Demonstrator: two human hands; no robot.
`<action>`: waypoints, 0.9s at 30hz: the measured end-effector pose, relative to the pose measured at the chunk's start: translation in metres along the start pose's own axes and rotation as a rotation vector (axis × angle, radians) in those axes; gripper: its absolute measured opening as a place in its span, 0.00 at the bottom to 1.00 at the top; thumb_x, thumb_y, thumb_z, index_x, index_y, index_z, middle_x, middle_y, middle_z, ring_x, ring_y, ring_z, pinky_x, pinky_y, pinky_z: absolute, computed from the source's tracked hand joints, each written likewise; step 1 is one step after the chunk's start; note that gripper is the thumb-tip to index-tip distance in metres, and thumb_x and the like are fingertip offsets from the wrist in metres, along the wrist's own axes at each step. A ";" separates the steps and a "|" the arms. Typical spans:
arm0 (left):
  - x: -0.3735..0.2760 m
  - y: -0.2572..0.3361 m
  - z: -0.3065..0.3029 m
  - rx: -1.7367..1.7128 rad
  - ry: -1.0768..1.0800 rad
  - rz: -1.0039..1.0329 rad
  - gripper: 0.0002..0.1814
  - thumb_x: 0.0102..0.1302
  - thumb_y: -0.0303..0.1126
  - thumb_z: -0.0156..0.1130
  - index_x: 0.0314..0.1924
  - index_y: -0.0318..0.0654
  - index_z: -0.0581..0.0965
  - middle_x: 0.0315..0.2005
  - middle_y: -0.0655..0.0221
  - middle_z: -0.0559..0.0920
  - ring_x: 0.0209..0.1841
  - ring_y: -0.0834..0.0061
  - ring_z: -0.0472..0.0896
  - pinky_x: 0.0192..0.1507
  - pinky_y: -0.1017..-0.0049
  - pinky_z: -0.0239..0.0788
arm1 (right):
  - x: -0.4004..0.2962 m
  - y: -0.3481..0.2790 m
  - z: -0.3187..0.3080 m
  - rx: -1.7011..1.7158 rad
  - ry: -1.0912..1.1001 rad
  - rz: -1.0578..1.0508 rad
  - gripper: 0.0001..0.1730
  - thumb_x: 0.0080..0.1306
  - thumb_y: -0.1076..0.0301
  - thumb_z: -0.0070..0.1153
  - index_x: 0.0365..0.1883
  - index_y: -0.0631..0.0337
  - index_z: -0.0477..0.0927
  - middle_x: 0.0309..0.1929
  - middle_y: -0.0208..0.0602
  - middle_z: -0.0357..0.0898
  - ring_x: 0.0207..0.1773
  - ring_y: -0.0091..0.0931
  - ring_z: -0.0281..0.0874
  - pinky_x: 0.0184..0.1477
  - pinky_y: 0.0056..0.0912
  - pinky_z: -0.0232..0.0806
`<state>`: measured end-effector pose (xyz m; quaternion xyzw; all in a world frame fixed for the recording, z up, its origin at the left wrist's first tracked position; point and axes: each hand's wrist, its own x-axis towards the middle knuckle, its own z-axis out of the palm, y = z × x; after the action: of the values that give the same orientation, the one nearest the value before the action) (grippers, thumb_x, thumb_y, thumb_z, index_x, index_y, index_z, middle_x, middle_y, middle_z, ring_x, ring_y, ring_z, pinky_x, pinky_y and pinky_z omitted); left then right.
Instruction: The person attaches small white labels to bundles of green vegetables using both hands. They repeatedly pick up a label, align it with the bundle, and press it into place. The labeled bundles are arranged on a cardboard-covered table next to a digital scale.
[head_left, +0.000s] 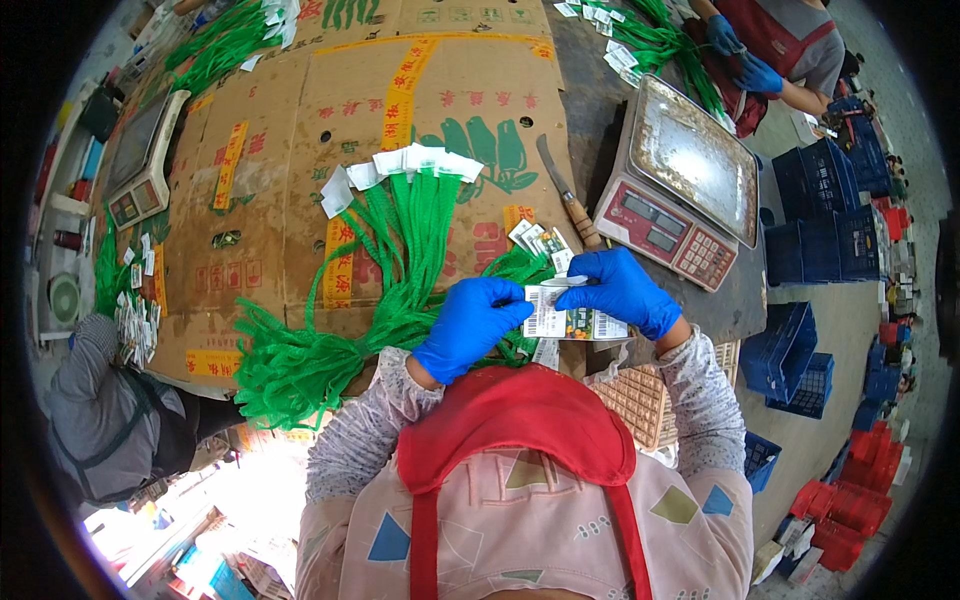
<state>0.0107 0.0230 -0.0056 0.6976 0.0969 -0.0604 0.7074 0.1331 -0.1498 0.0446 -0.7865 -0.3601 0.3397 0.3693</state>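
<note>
My left hand, in a blue glove, pinches the left edge of a printed label card bearing barcodes. From the right, my gloved right hand grips the top of the same card, with a small white paper piece at its fingertips. Behind the hands lie more printed labels on green mesh. Left of my left hand, a bundle of green mesh net bags spreads over flattened cardboard. White tags top their far ends, and loose mesh hangs over the near edge.
A curved knife with a wooden handle lies beside a digital scale. A second scale stands at left. Co-workers are at both sides. Blue crates stand right; a plastic basket sits below the table edge.
</note>
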 end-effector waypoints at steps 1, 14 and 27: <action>0.000 -0.001 -0.001 0.008 0.000 -0.004 0.10 0.52 0.30 0.60 0.31 0.29 0.78 0.20 0.63 0.78 0.23 0.82 0.74 0.27 0.78 0.66 | 0.000 -0.001 0.000 -0.006 -0.008 -0.011 0.17 0.50 0.62 0.64 0.30 0.67 0.76 0.24 0.43 0.76 0.28 0.21 0.72 0.32 0.25 0.65; -0.011 0.006 -0.010 0.012 0.085 0.034 0.06 0.53 0.26 0.60 0.29 0.31 0.77 0.24 0.70 0.78 0.26 0.84 0.73 0.29 0.80 0.66 | -0.028 0.032 -0.010 0.072 0.004 0.070 0.19 0.49 0.67 0.64 0.39 0.64 0.76 0.30 0.35 0.77 0.33 0.20 0.73 0.36 0.23 0.66; 0.008 -0.012 -0.008 -0.497 -0.186 -0.013 0.22 0.58 0.30 0.57 0.52 0.33 0.67 0.46 0.65 0.73 0.48 0.76 0.70 0.51 0.78 0.61 | -0.010 0.009 0.029 0.756 0.088 0.091 0.21 0.52 0.76 0.59 0.46 0.63 0.72 0.39 0.28 0.75 0.42 0.18 0.71 0.45 0.21 0.65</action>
<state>0.0150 0.0309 -0.0190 0.4934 0.0478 -0.1031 0.8624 0.1072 -0.1523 0.0255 -0.6237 -0.1578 0.4305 0.6331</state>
